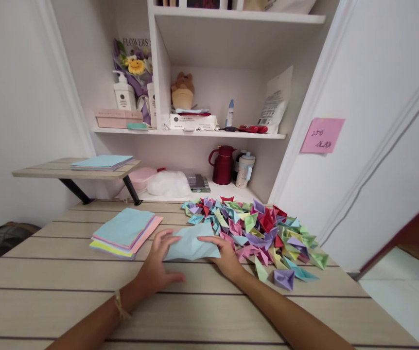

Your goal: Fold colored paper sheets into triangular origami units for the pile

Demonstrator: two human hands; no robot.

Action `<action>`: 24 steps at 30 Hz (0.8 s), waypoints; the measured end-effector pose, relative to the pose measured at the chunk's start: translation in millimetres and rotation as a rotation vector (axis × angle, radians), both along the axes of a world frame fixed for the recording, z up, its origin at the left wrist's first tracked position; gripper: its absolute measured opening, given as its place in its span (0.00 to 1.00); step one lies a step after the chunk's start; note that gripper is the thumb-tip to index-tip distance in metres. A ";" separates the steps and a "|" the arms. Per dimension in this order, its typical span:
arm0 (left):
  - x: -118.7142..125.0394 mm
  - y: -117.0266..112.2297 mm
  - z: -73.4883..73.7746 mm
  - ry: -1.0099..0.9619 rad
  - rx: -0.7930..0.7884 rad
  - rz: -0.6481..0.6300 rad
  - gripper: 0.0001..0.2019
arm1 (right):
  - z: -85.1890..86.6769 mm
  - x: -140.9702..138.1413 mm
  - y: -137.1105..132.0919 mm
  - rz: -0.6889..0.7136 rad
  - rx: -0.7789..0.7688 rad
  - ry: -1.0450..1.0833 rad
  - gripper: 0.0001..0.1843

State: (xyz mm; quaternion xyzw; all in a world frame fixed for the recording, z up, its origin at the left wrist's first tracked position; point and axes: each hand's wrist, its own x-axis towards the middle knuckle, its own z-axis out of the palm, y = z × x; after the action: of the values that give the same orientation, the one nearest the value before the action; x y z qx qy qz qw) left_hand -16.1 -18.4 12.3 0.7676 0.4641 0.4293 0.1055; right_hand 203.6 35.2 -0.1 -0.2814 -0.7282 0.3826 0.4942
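Note:
A light blue sheet of paper, creased and slightly bent, is between my hands above the table. My right hand pinches its right side, thumb on top and the other fingers hidden below. At the sheet's left edge, the fingers of my left hand are bent over and touch the paper, while the thumb stands well apart from it. To the right lies a big heap of folded paper boats in many colours. A stack of coloured paper, light blue uppermost, rests beside my left hand.
A small raised shelf on black legs stands at the back left, carrying more paper sheets. Behind the table, a white shelf unit holds a red jug and a speckled cup. A pink note sticks to the wall.

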 end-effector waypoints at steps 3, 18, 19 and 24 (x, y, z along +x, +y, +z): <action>-2.4 11.2 -6.0 -0.191 -0.162 0.020 0.36 | -1.7 0.7 1.2 0.011 -0.046 0.058 0.17; -6.2 17.7 -2.3 -0.439 -0.406 0.054 0.10 | -9.8 -3.3 5.7 -0.042 -0.226 0.037 0.15; -5.6 18.4 -3.1 -0.490 -0.421 0.049 0.10 | -10.2 -4.0 5.3 -0.026 -0.266 0.075 0.15; -1.1 22.9 -8.2 -0.800 -0.368 0.030 0.15 | -6.7 -4.5 0.0 0.071 -0.316 0.108 0.28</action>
State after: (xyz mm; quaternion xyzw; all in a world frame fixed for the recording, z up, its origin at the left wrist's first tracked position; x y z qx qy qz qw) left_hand -17.3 4.6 4.2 0.5026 0.4666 0.6043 0.4055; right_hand 199.1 35.2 -6.7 -0.3087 -0.6406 0.5242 0.4685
